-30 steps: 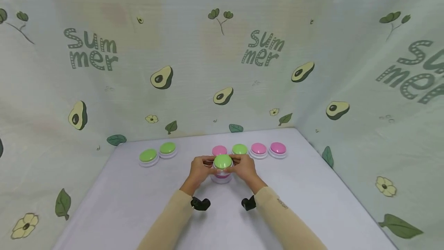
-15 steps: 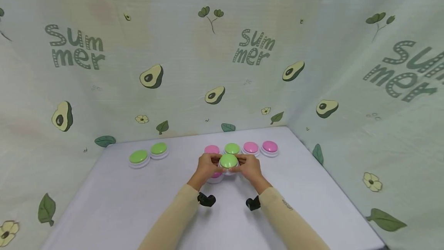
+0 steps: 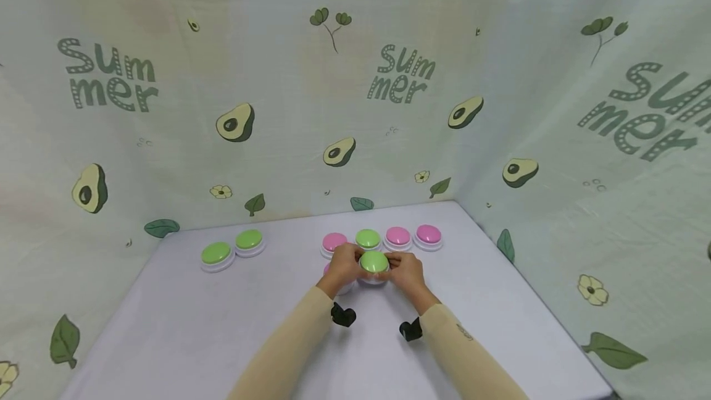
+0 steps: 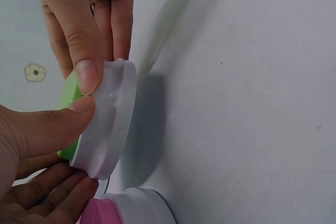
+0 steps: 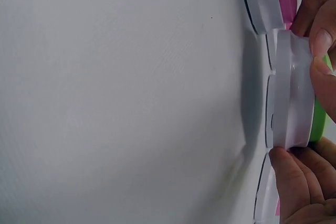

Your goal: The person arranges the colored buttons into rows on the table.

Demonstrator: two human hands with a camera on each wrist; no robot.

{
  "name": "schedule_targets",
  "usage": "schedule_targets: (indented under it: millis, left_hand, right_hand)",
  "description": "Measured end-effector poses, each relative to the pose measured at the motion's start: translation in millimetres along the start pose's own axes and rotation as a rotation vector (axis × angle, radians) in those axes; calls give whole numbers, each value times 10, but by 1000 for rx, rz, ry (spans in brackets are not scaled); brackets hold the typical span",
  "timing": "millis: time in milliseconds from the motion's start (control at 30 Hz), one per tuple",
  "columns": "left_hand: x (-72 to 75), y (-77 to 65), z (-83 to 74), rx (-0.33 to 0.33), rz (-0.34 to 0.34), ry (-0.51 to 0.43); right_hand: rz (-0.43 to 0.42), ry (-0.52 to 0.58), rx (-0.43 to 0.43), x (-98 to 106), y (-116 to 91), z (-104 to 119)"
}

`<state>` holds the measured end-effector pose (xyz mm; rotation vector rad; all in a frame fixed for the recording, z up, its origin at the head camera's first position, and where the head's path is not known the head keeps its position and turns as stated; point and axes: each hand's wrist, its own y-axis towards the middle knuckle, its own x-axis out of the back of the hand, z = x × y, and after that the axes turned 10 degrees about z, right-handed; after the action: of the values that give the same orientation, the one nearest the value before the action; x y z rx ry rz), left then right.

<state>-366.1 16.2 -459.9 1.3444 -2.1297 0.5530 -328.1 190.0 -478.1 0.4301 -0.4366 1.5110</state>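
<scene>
A green-domed button (image 3: 374, 261) with a white base is hanging just above the white table (image 3: 166, 320), in front of the back row. The left hand (image 3: 343, 266) and the right hand (image 3: 407, 273) are both pinching it, thumb tips nearly meeting on the near side, fingers wrapping its flanks. The step in hand seems to be positioning this button; the next move would be calling for a level base, a soft touch-down and an even release, without nudging the near pink button (image 4: 105, 213) that is sitting just beside it, partly hidden by the left hand. Behind, four are standing in a row: a pink one (image 3: 334, 242), a green one (image 3: 368, 239) and two more pinks, a middle one (image 3: 398, 236) and an end one (image 3: 428, 234). Off to the left, a front green (image 3: 216, 253) and a rear green (image 3: 249, 239) are resting side by side. That is making eight buttons: four green, four pink. A printed cloth (image 3: 289, 165) is hanging beyond.
</scene>
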Motion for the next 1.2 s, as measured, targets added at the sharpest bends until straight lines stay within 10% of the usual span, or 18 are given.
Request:
schedule_targets:
  millis: [567,1200]
  left_hand:
    - [-198,149,-68,45,27,74]
    - [-29,224,-138,76,138,111]
  right_hand:
    - [12,-11,-52,34,-21,-145]
    - [40,-138,-107,49,96,-38]
